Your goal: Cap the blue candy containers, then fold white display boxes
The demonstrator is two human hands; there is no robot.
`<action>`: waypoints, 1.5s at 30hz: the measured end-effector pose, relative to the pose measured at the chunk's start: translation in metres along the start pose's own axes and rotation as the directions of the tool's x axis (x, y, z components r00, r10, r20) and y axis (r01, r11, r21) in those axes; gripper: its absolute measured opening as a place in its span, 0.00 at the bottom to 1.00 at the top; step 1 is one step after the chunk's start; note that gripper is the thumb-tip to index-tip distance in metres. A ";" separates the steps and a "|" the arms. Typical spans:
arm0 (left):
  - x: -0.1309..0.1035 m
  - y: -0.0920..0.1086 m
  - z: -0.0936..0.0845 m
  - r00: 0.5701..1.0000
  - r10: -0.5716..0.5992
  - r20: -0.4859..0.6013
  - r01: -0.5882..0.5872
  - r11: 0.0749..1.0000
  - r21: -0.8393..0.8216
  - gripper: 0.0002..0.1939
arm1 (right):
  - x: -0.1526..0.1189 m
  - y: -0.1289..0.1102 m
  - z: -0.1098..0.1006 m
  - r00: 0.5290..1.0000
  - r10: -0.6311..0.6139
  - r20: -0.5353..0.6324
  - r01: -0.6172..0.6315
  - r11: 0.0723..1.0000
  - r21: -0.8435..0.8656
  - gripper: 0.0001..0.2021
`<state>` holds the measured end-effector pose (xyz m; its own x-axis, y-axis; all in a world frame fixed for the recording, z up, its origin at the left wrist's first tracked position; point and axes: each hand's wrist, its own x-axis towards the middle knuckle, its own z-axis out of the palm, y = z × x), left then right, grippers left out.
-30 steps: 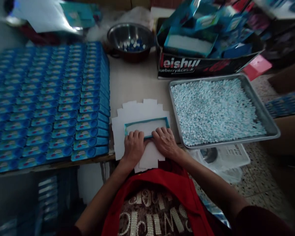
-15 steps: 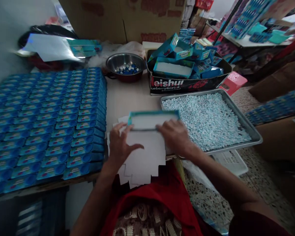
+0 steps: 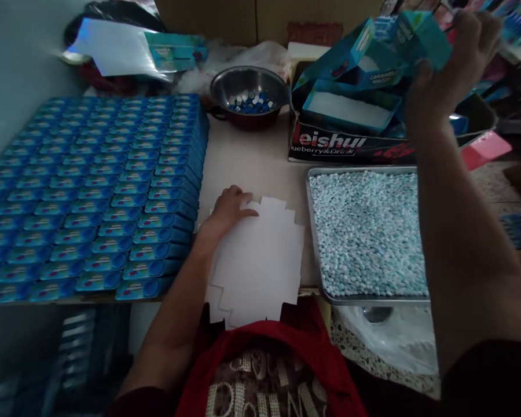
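My left hand (image 3: pixel 231 211) lies on the upper left of some flat white die-cut box blanks (image 3: pixel 260 260), thumb and fingers apart, gripping nothing. The blanks overlap at the table's front edge, plain side up, reaching over my red-clad lap. At the upper right, my right hand (image 3: pixel 451 69) has its thumb and fingers about a small turquoise cardboard box (image 3: pixel 421 40), tilted above the black carton (image 3: pixel 325 142). Other turquoise boxes (image 3: pixel 351 110) lie jumbled in that carton, one with its white inside facing up. The forearm covers part of the carton.
Rows of small blue packs (image 3: pixel 99 197) fill the table's left side. A metal bowl (image 3: pixel 249 81) with blue and white pieces stands at the back. Right of the blanks is a metal tray (image 3: pixel 315 231) of pale blue and white candy-like pieces, partly behind my right arm.
My right hand has carried the turquoise box from above the blanks up and right to the black carton. My left hand has let go of it and rests on the blanks.
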<state>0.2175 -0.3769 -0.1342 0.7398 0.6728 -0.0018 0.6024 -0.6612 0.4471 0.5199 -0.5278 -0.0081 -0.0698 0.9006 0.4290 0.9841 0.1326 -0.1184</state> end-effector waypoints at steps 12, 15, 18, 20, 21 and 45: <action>0.018 0.023 0.016 0.968 0.245 0.049 -0.247 0.969 0.026 0.37 | -0.103 -0.076 0.014 0.990 0.130 -0.055 -0.134 0.989 -0.069 0.11; 0.008 0.028 0.013 0.974 0.211 -0.083 -0.214 0.976 -0.029 0.31 | -0.127 -0.102 0.021 0.978 0.174 -0.118 -0.179 0.983 -0.030 0.15; 0.001 0.037 -0.006 0.984 0.067 -0.168 -0.106 0.966 -0.236 0.16 | -0.134 -0.122 0.033 0.943 0.296 -0.150 -0.277 0.951 0.138 0.23; -0.007 0.044 -0.029 0.975 -0.021 -0.221 -0.070 0.914 -0.399 0.15 | -0.131 -0.131 0.041 0.878 0.463 -0.120 -0.398 0.847 0.353 0.34; -0.013 0.048 -0.044 0.969 -0.045 -0.243 -0.075 0.883 -0.463 0.17 | -0.127 -0.133 0.043 0.830 0.554 -0.064 -0.459 0.744 0.486 0.40; -0.120 0.035 0.006 0.962 -0.272 -0.022 0.139 0.555 -0.820 0.37 | -0.085 -0.167 0.085 0.708 0.571 0.416 -0.704 0.523 0.480 0.27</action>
<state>0.1514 -0.4832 -0.1235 0.5410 0.8346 -0.1040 0.1914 -0.0017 0.9815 0.3472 -0.5912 -0.1007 0.4443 0.8855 -0.1360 0.4856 -0.3656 -0.7941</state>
